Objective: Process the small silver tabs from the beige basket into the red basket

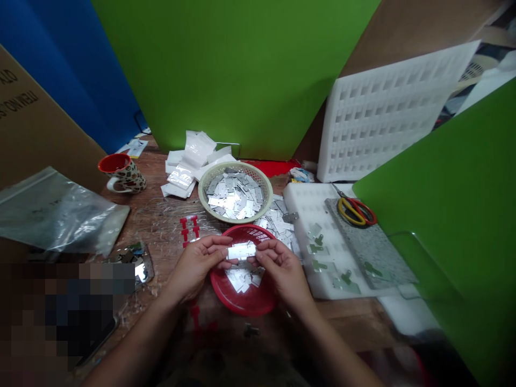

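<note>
Both of my hands hold a shiny flat metal plate (241, 251) by its ends, above a red plastic basket (223, 297). My left hand (198, 264) pinches its left end and my right hand (281, 267) its right end. Inside the red basket lie several similar metal plates (244, 279). Just behind stands a cream basket (202, 200) heaped with more small metal plates (234, 192). Loose plates (279, 223) are spread on the table beside it.
White packets (189, 164) and a patterned mug (128, 174) stand at the back left. To the right are a white foam block (302, 236), yellow-and-red-handled scissors (357, 211) and clear pieces with green tabs (319, 265). Red clips (184, 234) lie left of the baskets. Green boards (242, 70) surround the table.
</note>
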Available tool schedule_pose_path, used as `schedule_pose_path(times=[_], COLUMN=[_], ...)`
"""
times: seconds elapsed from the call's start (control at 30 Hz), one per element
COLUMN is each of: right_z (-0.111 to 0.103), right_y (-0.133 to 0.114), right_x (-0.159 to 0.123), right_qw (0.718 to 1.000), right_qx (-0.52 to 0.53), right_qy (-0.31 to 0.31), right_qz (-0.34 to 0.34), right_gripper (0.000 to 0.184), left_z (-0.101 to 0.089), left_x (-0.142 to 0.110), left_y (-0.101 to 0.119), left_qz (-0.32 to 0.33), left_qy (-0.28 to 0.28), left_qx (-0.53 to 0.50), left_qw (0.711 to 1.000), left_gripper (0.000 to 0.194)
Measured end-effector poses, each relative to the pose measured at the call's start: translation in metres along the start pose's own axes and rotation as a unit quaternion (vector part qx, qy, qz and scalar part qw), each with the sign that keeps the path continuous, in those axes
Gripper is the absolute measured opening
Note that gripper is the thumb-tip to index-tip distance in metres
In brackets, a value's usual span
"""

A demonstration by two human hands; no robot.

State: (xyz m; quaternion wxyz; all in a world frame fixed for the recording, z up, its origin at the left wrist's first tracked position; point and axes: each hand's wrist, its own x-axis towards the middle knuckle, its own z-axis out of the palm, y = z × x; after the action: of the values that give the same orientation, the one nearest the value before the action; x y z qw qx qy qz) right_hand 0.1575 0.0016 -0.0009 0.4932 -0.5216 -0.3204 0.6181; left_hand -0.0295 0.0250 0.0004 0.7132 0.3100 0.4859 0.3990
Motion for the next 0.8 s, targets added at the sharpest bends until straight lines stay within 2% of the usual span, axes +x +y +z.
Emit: schedule_pose_path(times=[0.17,0.3,0.37,0.43,0.53,0.63,0.7,0.73,0.8], right_z=[-0.001,-0.008,-0.02,-0.039,-0.07,-0.08,-0.068,-0.057,-0.03], right_y=[0.003,-0.008,-0.018,-0.03,-0.043,-0.054,-0.061,-0.065,-0.07], right_x=[0.002,0.007,0.013,0.02,0.032,0.044,0.053,0.06,0.076], right_qw=[1.0,0.999,0.996,0.978,0.911,0.797,0.732,0.712,0.668], right_qx=[-0.008,-0.024,-0.055,-0.115,-0.291,-0.506,-0.595,-0.626,-0.706], right_qy=[-0.004,0.011,0.048,0.12,0.215,0.209,0.168,0.14,0.058], right_qz=[-0.001,-0.019,-0.057,-0.124,-0.198,-0.256,-0.287,-0.285,-0.227], right_gripper=[0.03,0.028,0.025,0.022,0.019,0.02,0.022,0.023,0.027], left_z=[0.001,0.002,0.001,-0.001,-0.006,-0.008,-0.007,-0.007,-0.005], left_x=[0.001,-0.001,-0.003,-0.004,-0.006,-0.006,-0.006,-0.006,-0.007], left_y=[0.001,0.004,0.006,0.007,0.007,0.006,0.005,0.005,0.005], left_qz=[-0.002,0.001,0.006,0.012,0.016,0.012,0.009,0.009,0.008], left_qy=[-0.008,-0.005,-0.002,0.001,0.012,0.016,0.012,0.01,0.009], left_qx=[0.004,-0.003,-0.002,0.001,0.002,-0.005,-0.009,-0.01,-0.011], left_qw=[1.0,1.0,1.0,1.0,1.0,1.0,1.0,1.0,1.0], left_gripper=[0.036,0.037,0.038,0.04,0.041,0.042,0.042,0.042,0.041])
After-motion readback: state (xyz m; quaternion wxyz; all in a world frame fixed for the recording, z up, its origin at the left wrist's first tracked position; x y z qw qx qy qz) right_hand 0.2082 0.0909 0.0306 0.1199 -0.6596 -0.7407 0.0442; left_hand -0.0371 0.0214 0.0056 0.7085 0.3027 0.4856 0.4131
